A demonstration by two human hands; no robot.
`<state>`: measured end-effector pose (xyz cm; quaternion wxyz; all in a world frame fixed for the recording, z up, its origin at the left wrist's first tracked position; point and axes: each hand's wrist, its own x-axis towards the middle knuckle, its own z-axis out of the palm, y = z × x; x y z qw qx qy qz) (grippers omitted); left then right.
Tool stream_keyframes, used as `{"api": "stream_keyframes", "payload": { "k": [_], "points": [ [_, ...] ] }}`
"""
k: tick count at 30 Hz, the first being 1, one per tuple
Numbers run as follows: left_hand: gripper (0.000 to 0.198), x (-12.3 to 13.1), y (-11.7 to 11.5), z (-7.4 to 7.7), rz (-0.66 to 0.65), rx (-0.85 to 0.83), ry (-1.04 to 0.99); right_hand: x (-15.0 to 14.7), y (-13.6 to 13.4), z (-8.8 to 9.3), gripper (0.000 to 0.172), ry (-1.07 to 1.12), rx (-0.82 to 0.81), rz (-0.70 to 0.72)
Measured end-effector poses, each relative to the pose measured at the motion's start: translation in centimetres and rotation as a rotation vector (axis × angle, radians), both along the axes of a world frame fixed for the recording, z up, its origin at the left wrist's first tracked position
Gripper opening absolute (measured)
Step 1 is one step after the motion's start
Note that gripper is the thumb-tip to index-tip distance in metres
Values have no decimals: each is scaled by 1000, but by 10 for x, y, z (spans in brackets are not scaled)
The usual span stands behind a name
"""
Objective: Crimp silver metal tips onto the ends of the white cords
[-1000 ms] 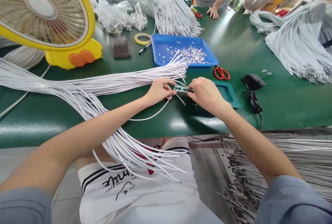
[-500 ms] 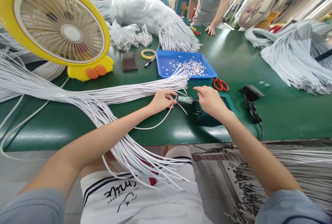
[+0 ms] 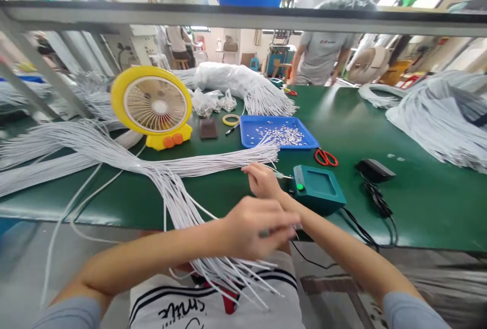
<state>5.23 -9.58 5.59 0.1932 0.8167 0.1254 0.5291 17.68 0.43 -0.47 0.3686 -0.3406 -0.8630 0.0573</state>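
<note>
My left hand, blurred by motion, is above my lap and in front of my right forearm. Its fingers are bent together, with something small and pale at the fingertips that I cannot make out. My right hand is curled closed just below the loose ends of the bundle of white cables; what its fingers hold is hidden. Right of it stands a green box-shaped device with a lit green button and a pale rod on its left side. More white cables hang over the table edge onto my lap.
A blue tray of small pale parts lies behind the bundle. Red-handled scissors, a black adapter, a tape roll and a yellow fan stand around. A shelf bar crosses above. A person stands across the table.
My left hand has left the device's rod and come down toward my lap. My right hand has crossed left from the device to the cable ends. The view has tilted up.
</note>
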Motion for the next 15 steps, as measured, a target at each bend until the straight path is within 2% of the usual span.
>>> {"api": "stream_keyframes", "payload": {
  "k": [3, 7, 10, 12, 15],
  "points": [
    [16, 1, -30, -7, -34, 137, 127, -25, 6, -15, 29, -5, 23, 140],
    [10, 0, -39, -27, -205, -35, 357, -30, 6, -29, 29, 28, 33, 192],
    [5, 3, -39, -35, -258, -123, 502, -25, 7, -33, 29, 48, 3, 200],
    [8, 5, -40, -37, -250, -55, 615, -23, 8, -33, 28, 49, -28, 215],
    [17, 4, -44, -44, -307, 101, 887, -26, 11, -33, 28, 34, -73, 243]
  ]
}}
